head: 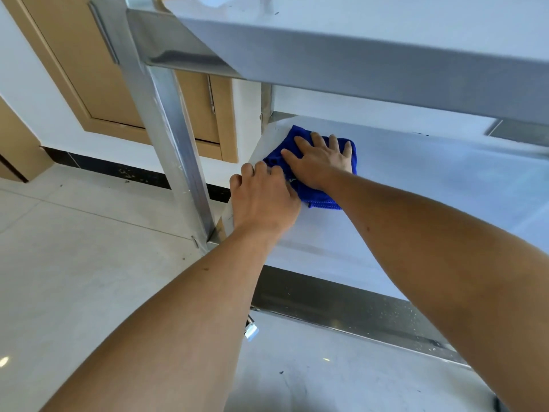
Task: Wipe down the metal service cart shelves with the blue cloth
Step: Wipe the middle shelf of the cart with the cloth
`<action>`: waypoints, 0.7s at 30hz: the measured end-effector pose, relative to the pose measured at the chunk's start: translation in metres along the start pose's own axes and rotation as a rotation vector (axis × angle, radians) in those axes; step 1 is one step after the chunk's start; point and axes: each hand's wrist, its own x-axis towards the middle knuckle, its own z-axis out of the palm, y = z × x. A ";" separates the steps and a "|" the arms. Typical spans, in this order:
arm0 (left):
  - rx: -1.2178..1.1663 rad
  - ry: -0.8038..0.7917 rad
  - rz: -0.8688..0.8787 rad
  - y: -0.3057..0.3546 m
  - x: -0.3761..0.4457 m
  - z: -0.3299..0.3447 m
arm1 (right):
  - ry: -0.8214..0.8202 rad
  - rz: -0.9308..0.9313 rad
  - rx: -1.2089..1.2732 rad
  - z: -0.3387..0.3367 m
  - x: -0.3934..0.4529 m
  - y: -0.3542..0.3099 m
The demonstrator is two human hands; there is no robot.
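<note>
The blue cloth [315, 194] lies folded on the lower shelf [416, 197] of the metal service cart, near the shelf's left end. My right hand [320, 160] presses flat on top of it, fingers spread. My left hand [263, 200] rests at the shelf's left edge with its fingers curled against the near corner of the cloth. The upper shelf [371, 52] overhangs both hands.
The cart's upright metal leg [175, 144] stands just left of my left hand. A caster part [251, 330] shows under the front rail. Behind are a white wall, a tan wooden door [98, 69] and a pale tiled floor [89, 248].
</note>
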 end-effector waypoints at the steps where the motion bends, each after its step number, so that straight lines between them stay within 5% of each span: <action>1: -0.004 -0.004 0.003 0.000 0.000 -0.001 | 0.006 0.006 -0.002 0.000 -0.010 0.002; 21: 0.225 -0.219 -0.041 0.027 0.004 -0.024 | -0.008 0.007 0.096 -0.011 -0.203 0.045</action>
